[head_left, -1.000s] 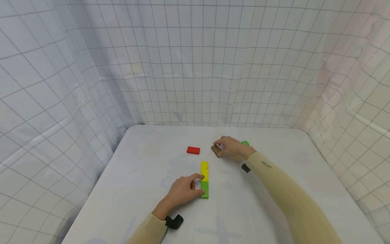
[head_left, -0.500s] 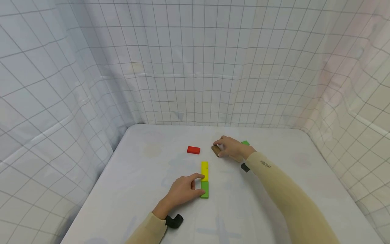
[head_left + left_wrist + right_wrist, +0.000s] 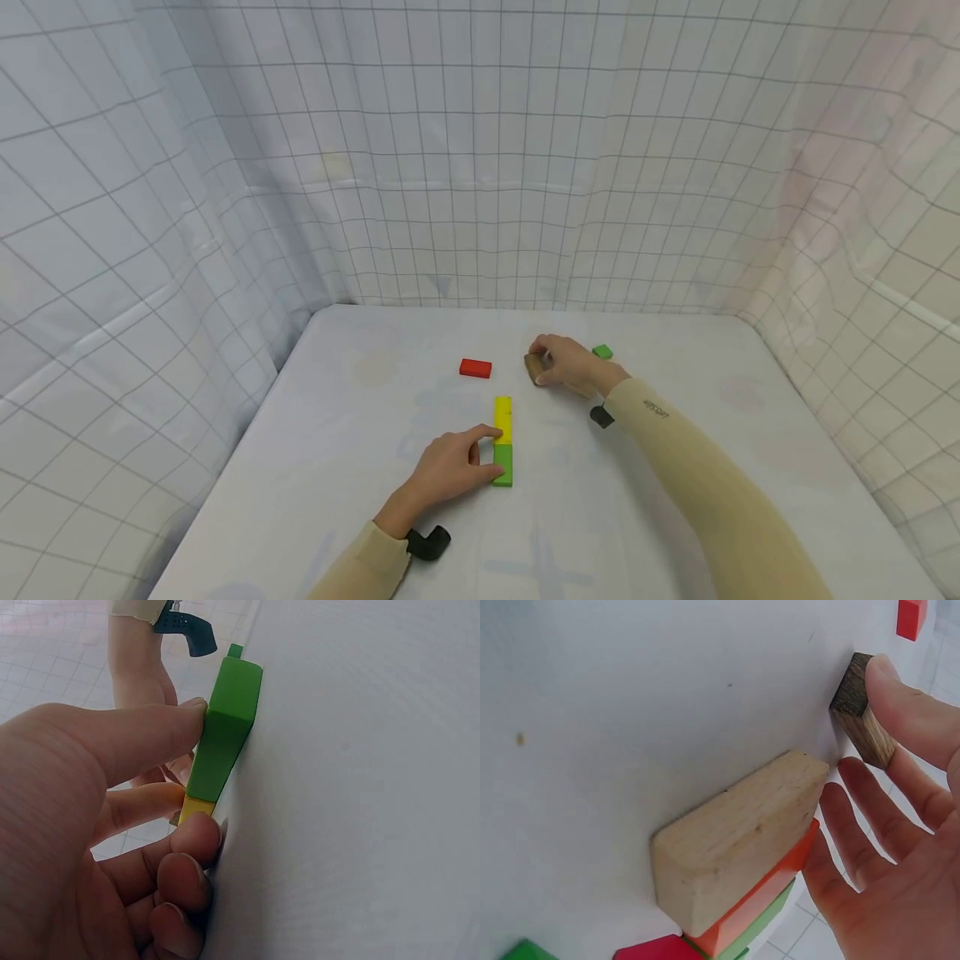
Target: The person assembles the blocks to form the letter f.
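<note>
Brown block [image 3: 534, 367] on the far bench [image 3: 360, 417] is pinched by the right hand [image 3: 572, 367]; left hand [image 3: 450, 467], fingers apart, touches the green block [image 3: 503, 465] and yellow block [image 3: 502, 419].

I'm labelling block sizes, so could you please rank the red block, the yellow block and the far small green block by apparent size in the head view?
1. Yellow block: looks largest, slightly.
2. Red block: close to the yellow one; it lies farther away, so this order is unsure.
3. Far small green block: looks clearly smallest, though farthest from the camera.
</note>
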